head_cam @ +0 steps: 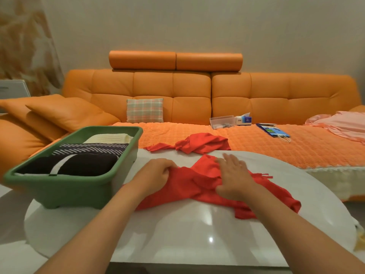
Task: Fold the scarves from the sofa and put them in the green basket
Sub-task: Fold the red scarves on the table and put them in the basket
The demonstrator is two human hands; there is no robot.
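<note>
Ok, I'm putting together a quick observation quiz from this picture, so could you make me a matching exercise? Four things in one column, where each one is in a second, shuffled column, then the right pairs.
Things
1. red scarf
2. green basket
3. plaid cushion
4. tissue box

Places
A. leaning against the back of the sofa
B. on the sofa seat, beside a clear plastic box
C. crumpled on the white table, under the left hand and right hand
D. at the table's left end, holding folded scarves

Pairs: 1-C, 2-D, 3-A, 4-B
</note>
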